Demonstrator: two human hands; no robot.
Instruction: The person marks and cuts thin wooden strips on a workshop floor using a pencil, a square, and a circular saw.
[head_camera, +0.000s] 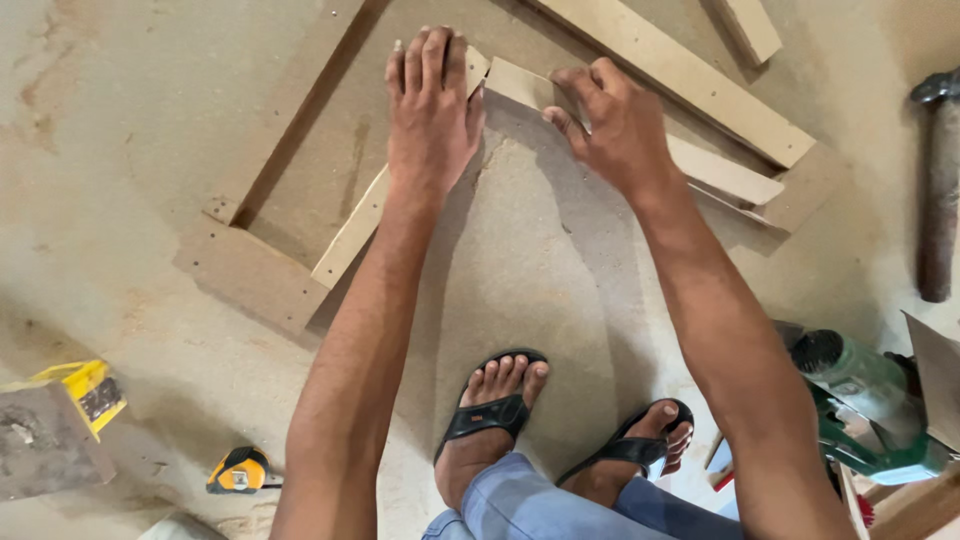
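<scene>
Both hands are down on the floor (120, 120): left hand (432, 105) lies flat, fingers spread, pressing the end of a light wooden strip (352, 228), while right hand (618, 125) pinches a second strip (715, 170) where the two meet at a corner. Hammer (938, 190) lies far right, tape measure (238, 471) lower left.

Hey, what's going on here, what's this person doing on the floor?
A person in sandals bends over a board floor, pressing two light wooden strips together at a corner. The left hand lies flat on the left strip; the right hand grips the right strip. A hammer, a green power tool and a yellow tape measure lie nearby.
</scene>
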